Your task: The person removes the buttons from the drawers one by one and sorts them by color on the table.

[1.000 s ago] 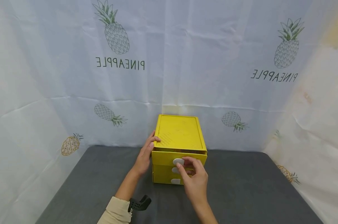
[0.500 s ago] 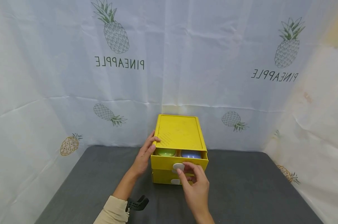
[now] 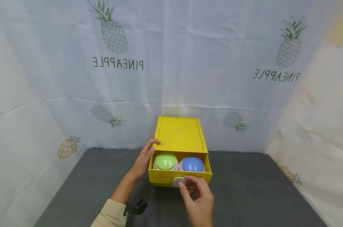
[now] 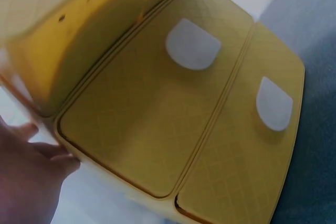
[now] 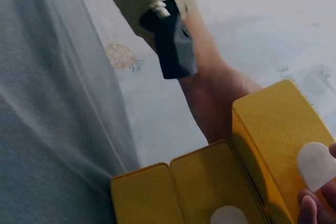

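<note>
A small yellow drawer cabinet (image 3: 180, 134) stands on the dark table, its top drawer (image 3: 161, 176) pulled well out. Inside that drawer, side by side, lie a round thing with a glossy green top (image 3: 165, 161) and another with a blue top (image 3: 192, 164); both have pale rims. My right hand (image 3: 199, 199) pinches the top drawer's white pull tab (image 3: 177, 181) between thumb and fingers. Against the cabinet's left side rests my left hand (image 3: 141, 162), fingertips over the top edge. The left wrist view shows the two lower drawers closed, each with a white tab (image 4: 193, 45).
The dark grey tabletop (image 3: 253, 186) extends to both sides of the cabinet. Close behind it hangs a white cloth (image 3: 188, 78) printed with pineapples, which also runs down both sides. A black strap (image 3: 136, 208) sits at the left wrist, by a beige sleeve (image 3: 110, 214).
The top drawer has slid out toward me, drawn by my right hand on its tab. The green and blue tops have come into sight. My left hand has stayed against the cabinet.
</note>
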Demonstrator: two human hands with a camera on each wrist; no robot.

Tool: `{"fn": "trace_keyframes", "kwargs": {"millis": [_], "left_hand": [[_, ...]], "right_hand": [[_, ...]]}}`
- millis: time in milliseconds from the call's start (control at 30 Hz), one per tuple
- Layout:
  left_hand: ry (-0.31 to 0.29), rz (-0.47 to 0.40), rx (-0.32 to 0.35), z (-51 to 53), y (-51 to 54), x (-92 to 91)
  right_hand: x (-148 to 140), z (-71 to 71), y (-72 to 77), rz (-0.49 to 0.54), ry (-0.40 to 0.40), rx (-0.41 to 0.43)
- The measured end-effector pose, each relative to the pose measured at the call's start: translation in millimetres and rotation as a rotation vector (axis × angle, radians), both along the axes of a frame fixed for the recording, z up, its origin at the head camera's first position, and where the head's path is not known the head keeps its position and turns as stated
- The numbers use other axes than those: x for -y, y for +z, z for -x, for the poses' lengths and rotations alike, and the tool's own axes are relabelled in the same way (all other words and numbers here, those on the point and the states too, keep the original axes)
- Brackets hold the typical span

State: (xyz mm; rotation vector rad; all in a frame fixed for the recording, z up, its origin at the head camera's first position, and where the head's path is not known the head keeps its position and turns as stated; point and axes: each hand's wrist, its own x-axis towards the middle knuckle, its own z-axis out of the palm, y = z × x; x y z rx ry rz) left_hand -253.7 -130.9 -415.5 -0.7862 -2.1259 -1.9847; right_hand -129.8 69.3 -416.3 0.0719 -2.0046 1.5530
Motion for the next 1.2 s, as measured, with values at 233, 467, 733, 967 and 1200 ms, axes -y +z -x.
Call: {"fn": "trace_keyframes", "kwargs": {"millis": [233, 467, 733, 967, 1200], "left_hand": [[-0.012, 0.001, -0.011, -1.0, 1.1, -0.2], [-0.018, -0.016, -0.044, -0.4, 0.1, -0.9], [-0.028, -0.021, -0.054, 0.0, -1.4, -1.1], [-0.031, -0.024, -0.044, -0.8, -3.1, -2.2], [0.038, 0.008, -0.031, -5.3, -3.5, -1.9]], "right_hand": [[1, -15.0, -3.4, -0.002, -0.069, -0.027], [3, -31.4, -5.5, -0.016, -0.126, -0.047], [2, -43.2, -10.0, -0.051, -0.145, -0.076], [-5, -46.0, -12.1, -0.095, -0.105, -0.092], [-24, -53.0, 15.1, -0.147, -0.013, -0.001]]}}
